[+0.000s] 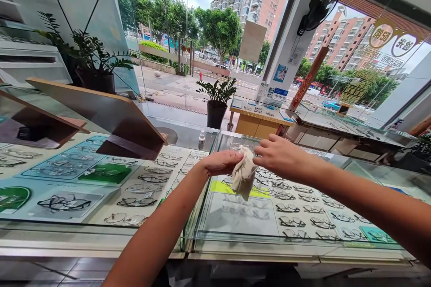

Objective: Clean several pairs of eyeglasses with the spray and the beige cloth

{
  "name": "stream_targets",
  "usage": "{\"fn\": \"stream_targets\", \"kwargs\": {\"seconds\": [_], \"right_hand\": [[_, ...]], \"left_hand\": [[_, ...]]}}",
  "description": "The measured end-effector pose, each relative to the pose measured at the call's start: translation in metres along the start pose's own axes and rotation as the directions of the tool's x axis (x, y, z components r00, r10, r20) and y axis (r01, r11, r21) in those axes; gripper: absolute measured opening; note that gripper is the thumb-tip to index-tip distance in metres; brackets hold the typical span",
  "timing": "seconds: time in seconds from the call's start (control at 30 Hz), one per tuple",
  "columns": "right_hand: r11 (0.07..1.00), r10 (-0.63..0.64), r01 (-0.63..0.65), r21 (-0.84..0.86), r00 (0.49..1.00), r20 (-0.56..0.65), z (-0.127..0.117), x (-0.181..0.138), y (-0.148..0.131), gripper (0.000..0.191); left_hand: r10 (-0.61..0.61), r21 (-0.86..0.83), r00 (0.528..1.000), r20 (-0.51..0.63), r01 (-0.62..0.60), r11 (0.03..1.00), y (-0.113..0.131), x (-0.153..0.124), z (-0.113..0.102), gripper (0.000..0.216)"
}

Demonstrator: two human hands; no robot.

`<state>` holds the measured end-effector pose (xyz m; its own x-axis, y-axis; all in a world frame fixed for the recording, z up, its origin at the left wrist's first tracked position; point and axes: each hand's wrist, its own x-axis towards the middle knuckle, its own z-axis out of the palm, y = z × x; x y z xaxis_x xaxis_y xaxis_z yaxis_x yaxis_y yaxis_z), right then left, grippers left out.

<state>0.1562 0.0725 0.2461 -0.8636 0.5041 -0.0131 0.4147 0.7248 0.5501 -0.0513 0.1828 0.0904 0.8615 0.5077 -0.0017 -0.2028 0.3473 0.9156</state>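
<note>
My left hand [224, 162] is closed, thumb and fingers pinching a cream-coloured cloth [244, 175]. The cloth hangs down in folds above the right glass display case. Beside its right upper edge is my right hand [271, 150], with curled fingers. What those fingers grip, if anything, is hidden behind the hand. Thin wire eyeglass rims [235, 146] show just above the cloth; I cannot tell whether they are held or lie beyond it. Below both hands, rows of eyeglasses [291, 222] lie under the glass.
A small white bottle [201, 140] stands on the counter left of my hands. A wood-edged mirror stand [101, 114] leans on the left case. Potted plants [216, 98] stand behind the counter, near a lower wooden display table [251, 124]. The case's front glass edge [269, 238] runs close to me.
</note>
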Motion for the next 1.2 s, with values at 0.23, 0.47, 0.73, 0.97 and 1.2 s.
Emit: {"fn": "stream_targets", "kwargs": {"seconds": [0.23, 0.47, 0.73, 0.97, 1.2], "right_hand": [[0.992, 0.108, -0.113, -0.062, 0.991, -0.083, 0.005, 0.017, 0.002, 0.018], [0.433, 0.841, -0.441, 0.786, 0.512, -0.176, 0.071, 0.012, -0.004, 0.030], [-0.321, 0.893, 0.208, 0.924, 0.392, 0.222, 0.156, 0.036, -0.016, 0.036], [-0.480, 0.850, 0.369, 0.796, 0.419, 0.319, 0.177, 0.030, -0.019, 0.041], [-0.527, 0.832, 0.443, 0.725, 0.441, 0.335, 0.175, 0.029, -0.025, 0.042]], "left_hand": [[0.148, -0.046, 0.988, -0.036, -0.149, 0.988, -0.001, 0.006, 0.008, 0.041], [0.475, 0.072, 0.821, -0.316, -0.479, 0.875, -0.004, 0.021, 0.007, 0.055], [0.490, 0.318, 0.808, -0.327, -0.395, 0.862, -0.013, 0.029, 0.009, 0.056], [0.393, 0.326, 0.876, -0.279, -0.298, 0.897, -0.021, 0.030, 0.010, 0.053], [0.231, 0.144, 0.945, -0.230, -0.202, 0.969, -0.028, 0.029, 0.012, 0.049]]}}
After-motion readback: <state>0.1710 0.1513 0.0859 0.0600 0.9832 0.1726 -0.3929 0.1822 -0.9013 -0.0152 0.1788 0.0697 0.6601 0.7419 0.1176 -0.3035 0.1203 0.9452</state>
